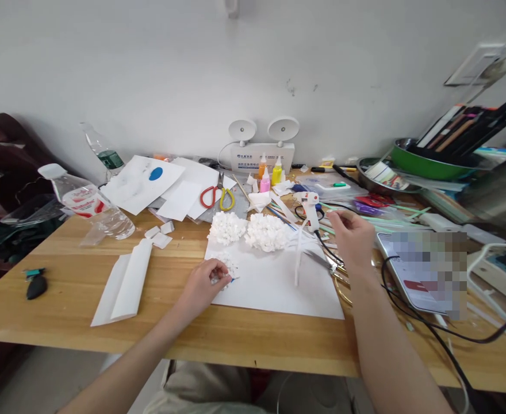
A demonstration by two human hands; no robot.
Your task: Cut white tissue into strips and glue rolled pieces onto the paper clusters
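Note:
Over the left edge of a white sheet (274, 287), my left hand (212, 279) pinches something small with a blue part, next to small white bits (227, 265). My right hand (350, 233) is raised right of the white glue gun (309, 210), its fingers closed; what they hold, if anything, is too small to name. Two fluffy white clumps (227, 227) (267, 232) stand at the sheet's back edge. A thin white strip (298, 259) stands near the glue gun. Metal scissors (318, 259) with gold handles lie at the sheet's right side.
Behind are red-and-yellow scissors (219, 192), small paint bottles (265, 183) and an emergency light (261, 156). Water bottle (93, 204) and folded paper (126, 282) lie left. On the right are a tablet (421, 270), black cables (429, 322) and a green bowl (438, 164) of markers.

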